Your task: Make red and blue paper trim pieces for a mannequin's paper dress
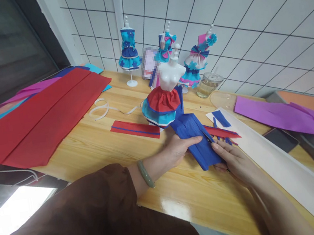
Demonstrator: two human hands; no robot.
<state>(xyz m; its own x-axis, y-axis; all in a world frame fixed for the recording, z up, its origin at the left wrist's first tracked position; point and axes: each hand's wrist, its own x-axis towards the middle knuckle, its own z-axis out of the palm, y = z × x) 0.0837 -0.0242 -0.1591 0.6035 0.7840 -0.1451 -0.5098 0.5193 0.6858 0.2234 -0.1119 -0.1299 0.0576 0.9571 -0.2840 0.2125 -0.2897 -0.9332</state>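
My left hand (181, 147) grips a sheet of dark blue crepe paper (202, 152) with the thumb on top. Closed at the paper's right edge, my right hand (231, 157) holds scissors (209, 140); only a dark bit of blade shows, lying along the blue sheet, and the handles are mostly hidden. Just beyond stands a small white dress form (169, 73) wearing a layered skirt (162, 102) in red and light blue. A red strip with a blue line (135, 129) lies left of the form. Red paper pieces (224, 130) and blue scraps lie beside my right hand.
Large red paper sheets (55, 113) cover the table's left side. Dressed mini forms (128, 50) and a glass cup (209, 84) stand by the tiled wall. White ribbon (104, 108) curls on the wood. At right are a long white board (287, 168), purple paper (288, 120) and a phone (281, 140).
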